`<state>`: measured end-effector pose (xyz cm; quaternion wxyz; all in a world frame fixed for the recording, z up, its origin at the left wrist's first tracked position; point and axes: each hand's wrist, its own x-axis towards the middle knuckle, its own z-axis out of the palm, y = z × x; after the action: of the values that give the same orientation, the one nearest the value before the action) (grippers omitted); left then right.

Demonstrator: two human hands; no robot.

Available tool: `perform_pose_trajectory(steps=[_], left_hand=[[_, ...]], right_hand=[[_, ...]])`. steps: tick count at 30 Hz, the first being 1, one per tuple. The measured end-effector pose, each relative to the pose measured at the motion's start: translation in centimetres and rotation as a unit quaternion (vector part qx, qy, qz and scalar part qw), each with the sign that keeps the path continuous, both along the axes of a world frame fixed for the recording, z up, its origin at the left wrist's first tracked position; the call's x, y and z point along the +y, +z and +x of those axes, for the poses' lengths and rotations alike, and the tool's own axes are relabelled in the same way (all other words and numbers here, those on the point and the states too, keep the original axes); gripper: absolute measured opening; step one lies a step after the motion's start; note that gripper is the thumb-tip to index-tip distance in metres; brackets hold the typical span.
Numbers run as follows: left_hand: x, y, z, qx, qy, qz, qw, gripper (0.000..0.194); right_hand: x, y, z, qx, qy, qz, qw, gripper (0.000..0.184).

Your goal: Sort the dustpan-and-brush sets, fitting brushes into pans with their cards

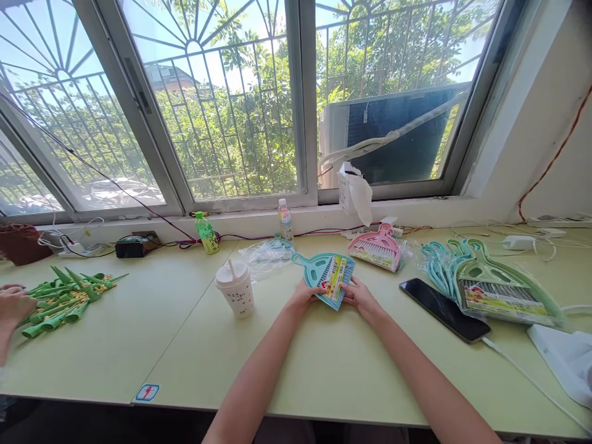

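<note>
A light blue dustpan and brush set (316, 264) with a yellow-green printed label is held between my two hands, just above the table. My left hand (305, 295) grips its lower left edge. On the right, the fingers of my right hand (359, 295) close on the brush and label side. Behind the set, a clear plastic bag (263, 259) lies crumpled around a teal dustpan set. A pink dustpan set (378, 248) rests farther back. To my right are stacked green dustpan sets (504, 283) and blue ones (437, 265), some in clear wrapping.
A white cup with a straw (235, 290) stands left of my hands. A black phone (444, 308) on a cable lies to the right. Two bottles, a green one (206, 233) and a clear one (285, 221), are near the window. Another person's hand (13, 305) touches green plastic pieces (69, 299).
</note>
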<state>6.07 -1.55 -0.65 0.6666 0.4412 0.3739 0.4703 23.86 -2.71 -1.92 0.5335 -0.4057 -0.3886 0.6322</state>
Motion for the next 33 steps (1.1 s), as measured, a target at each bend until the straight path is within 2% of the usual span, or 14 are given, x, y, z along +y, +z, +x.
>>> perform_pose_trajectory(steps=[6, 14, 17, 23, 29, 33], left_hand=[[0.0, 0.4, -0.2, -0.012, -0.042, 0.03, 0.999, 0.073], [0.2, -0.1, -0.2, -0.003, -0.056, 0.047, 0.997, 0.076], [0.4, -0.5, -0.1, -0.001, -0.04, 0.053, 0.998, 0.079], [0.9, -1.2, 0.5, 0.003, 0.042, 0.039, 0.998, 0.101], [0.5, -0.7, 0.3, 0.009, 0.022, 0.046, 0.999, 0.104], [0.7, -0.7, 0.1, 0.01, 0.033, 0.071, 0.997, 0.101]], right_hand=[[0.0, 0.1, -0.1, -0.002, -0.014, 0.005, 1.0, 0.038], [0.4, -0.5, 0.0, -0.006, -0.038, -0.009, 0.999, 0.034], [0.5, -0.8, 0.0, -0.006, -0.05, -0.01, 0.999, 0.034], [0.7, -1.0, 0.1, 0.002, -0.074, -0.023, 0.997, 0.028], [0.4, -0.6, 0.0, 0.004, -0.075, -0.023, 0.997, 0.025], [0.2, -0.2, 0.0, -0.002, -0.072, -0.024, 0.997, 0.027]])
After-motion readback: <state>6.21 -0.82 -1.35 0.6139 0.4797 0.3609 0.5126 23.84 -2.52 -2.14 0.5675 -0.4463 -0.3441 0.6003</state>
